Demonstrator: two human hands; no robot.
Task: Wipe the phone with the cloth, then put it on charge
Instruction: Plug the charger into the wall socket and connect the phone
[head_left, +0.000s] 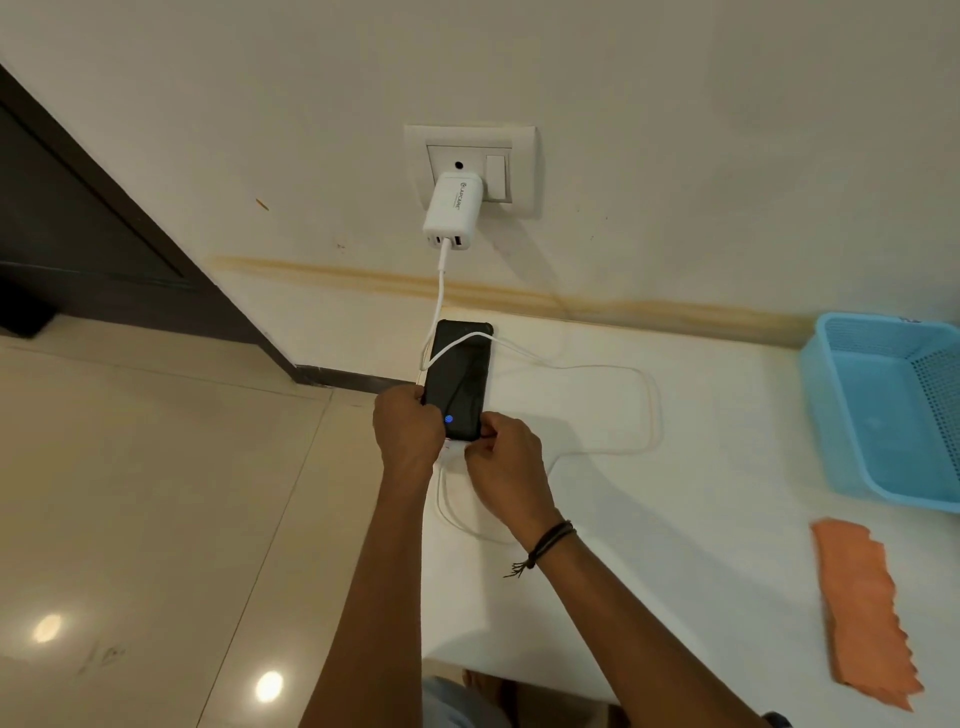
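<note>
nearest the viewer, two bare forearms are reaching forward, the right one wearing a dark braided wristband (548, 543), toward the slim black slab of a phone (460, 382) that is lying flat on the white surface (701, 597) just below the wall. the left hand (408, 428) is closing around the phone's lower left edge, steadying it, while the right hand (506, 465) is pinching at its bottom end, seemingly seating the plug of the thin white charging cable (652, 410); the plug itself is hidden. a white multi-port wall charger (451, 212) is sitting in the socket above. the phone is looking rigid, light, glossy and likely slippery, with breakable glass, so gripping the side edges is seeming wisest. the folded orange cloth (862, 613) is lying well apart to the right, near a light blue perforated plastic basket (883, 415).
</note>
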